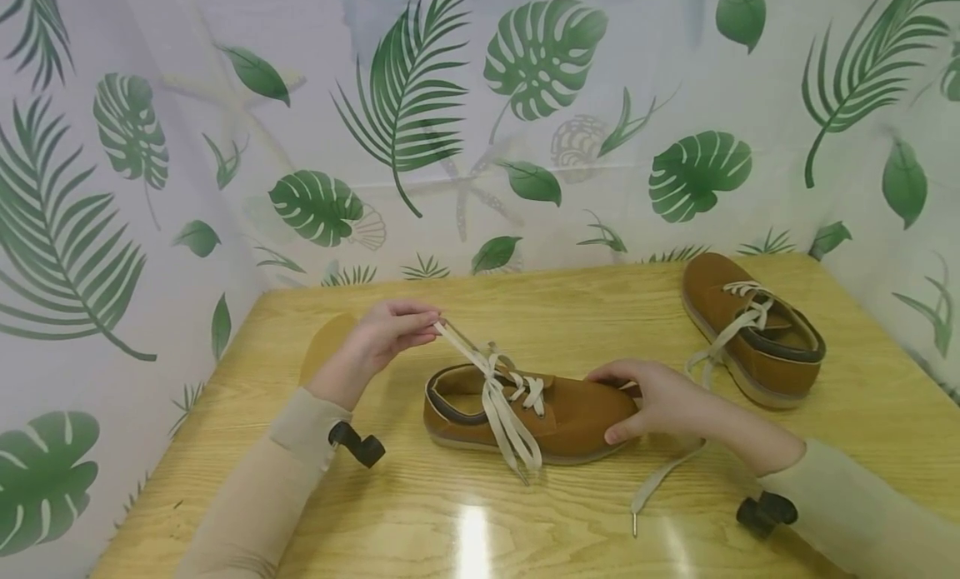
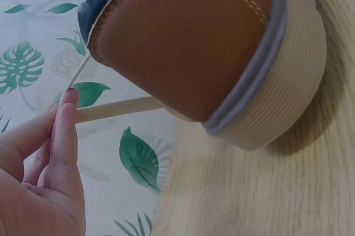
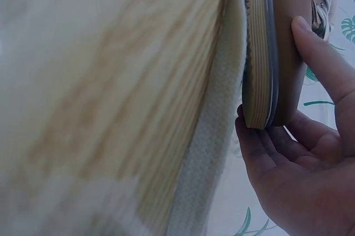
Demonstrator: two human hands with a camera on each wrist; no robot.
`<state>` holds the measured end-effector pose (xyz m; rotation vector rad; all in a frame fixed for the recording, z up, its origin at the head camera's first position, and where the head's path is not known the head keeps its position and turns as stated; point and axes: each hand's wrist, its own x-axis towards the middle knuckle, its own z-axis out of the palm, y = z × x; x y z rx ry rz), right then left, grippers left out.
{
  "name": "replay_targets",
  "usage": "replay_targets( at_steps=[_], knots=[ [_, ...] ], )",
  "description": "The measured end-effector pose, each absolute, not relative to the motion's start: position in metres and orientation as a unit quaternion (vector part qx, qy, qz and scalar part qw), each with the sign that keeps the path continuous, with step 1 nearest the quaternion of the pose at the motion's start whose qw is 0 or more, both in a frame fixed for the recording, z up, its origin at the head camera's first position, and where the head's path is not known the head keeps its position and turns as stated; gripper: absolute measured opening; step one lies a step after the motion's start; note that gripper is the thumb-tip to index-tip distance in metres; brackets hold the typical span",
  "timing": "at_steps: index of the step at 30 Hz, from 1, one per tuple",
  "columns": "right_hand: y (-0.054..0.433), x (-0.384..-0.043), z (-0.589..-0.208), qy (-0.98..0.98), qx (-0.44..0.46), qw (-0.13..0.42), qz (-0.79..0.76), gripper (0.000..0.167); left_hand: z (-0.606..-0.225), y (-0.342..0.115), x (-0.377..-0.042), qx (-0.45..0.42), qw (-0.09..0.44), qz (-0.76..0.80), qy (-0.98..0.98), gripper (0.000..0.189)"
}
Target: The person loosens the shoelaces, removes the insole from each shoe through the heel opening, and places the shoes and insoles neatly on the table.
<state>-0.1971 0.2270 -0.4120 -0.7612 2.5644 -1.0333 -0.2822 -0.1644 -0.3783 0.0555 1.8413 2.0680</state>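
Observation:
A brown low shoe (image 1: 581,412) stands on its sole on the table, toe to the right. From its front, my right hand (image 1: 660,400) grips the toe, with the thumb on the near side and the fingers around the far side. Up and left of the shoe's opening, my left hand (image 1: 390,333) pinches a cream shoelace (image 1: 467,350) between thumb and fingers. That lace runs taut down to a knot over the tongue. Loose loops and ends (image 1: 510,433) hang over the shoe's near side. In the left wrist view, the shoe's heel (image 2: 188,41) fills the upper middle.
A second brown shoe (image 1: 787,371) sits at the back right, and its long lace (image 1: 663,475) trails toward the table's front. Partly hidden behind my left wrist lies a tan rounded flat thing (image 1: 318,346). A leaf-patterned sheet (image 1: 450,171) hangs behind the wooden table (image 1: 360,512).

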Motion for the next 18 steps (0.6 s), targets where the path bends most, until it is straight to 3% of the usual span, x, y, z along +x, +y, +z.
replay_targets(
  at_steps=[5, 8, 18],
  knots=[
    [0.228, -0.198, -0.412, 0.879, -0.267, 0.143, -0.367, 0.074, -0.378, -0.176, -0.285, 0.019, 0.172, 0.753, 0.635, 0.029],
    [0.229, -0.199, -0.414, 0.876, -0.269, 0.145, -0.374, 0.074, -0.377, -0.187, -0.289, 0.013, 0.165, 0.771, 0.615, 0.042],
    [0.229, -0.197, -0.415, 0.879, -0.279, 0.127, -0.365, 0.073, -0.370, -0.216, -0.288, -0.001, 0.131, 0.792, 0.596, 0.044]
  ],
)
